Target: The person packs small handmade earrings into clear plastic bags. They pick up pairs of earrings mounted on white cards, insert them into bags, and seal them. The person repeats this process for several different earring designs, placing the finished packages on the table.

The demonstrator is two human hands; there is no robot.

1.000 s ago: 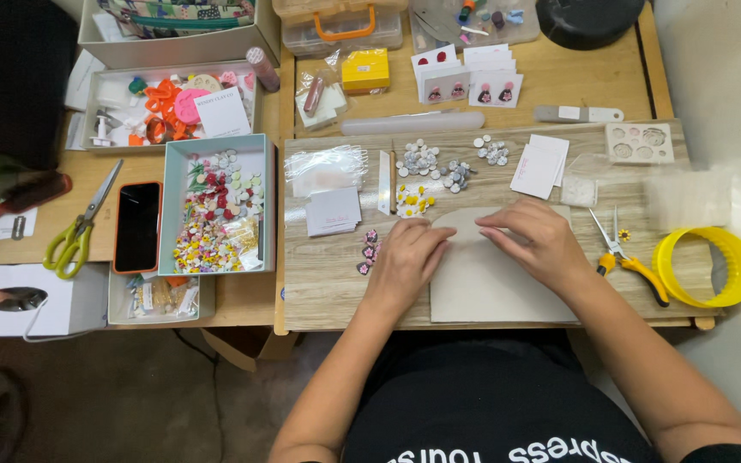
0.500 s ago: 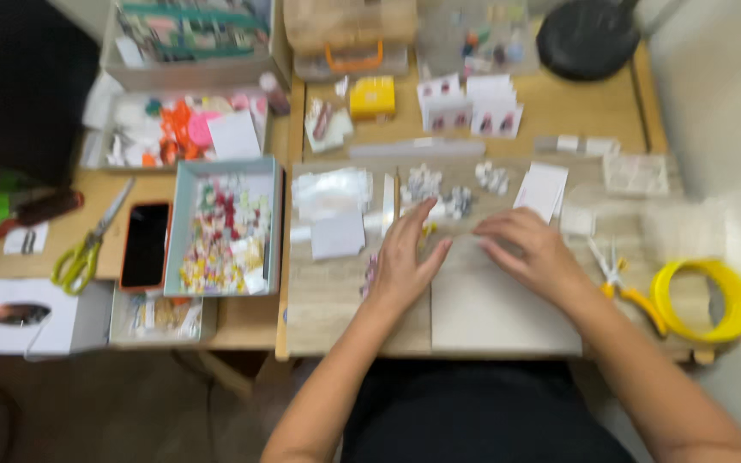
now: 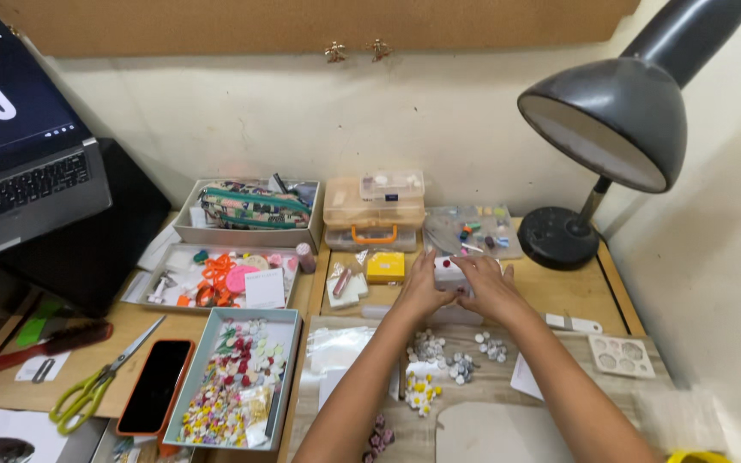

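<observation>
**Both hands on a small white box at the back of the bench**

We reach forward with both arms across the wooden bench (image 3: pixel 611 296). Our left hand (image 3: pixel 422 290) and right hand (image 3: pixel 489 287) meet at a small white box (image 3: pixel 449 273), which sits near the back of the bench, just right of a small yellow box (image 3: pixel 385 267) and in front of a clear bag of small coloured parts (image 3: pixel 473 230). The fingers of both hands are curled around the white box, the left grip clamped on its left side, the right grip on its right side and top.

Below our wrists lie loose piles of small grey and white beads (image 3: pixel 460 353) and a cluster of yellow ones (image 3: pixel 420 393). To the left stand a blue tray of mixed beads (image 3: pixel 237 377), a phone in an orange case (image 3: pixel 156 384) and green-handled scissors (image 3: pixel 92 386). A black desk lamp (image 3: pixel 611 129) stands at the right rear.
</observation>
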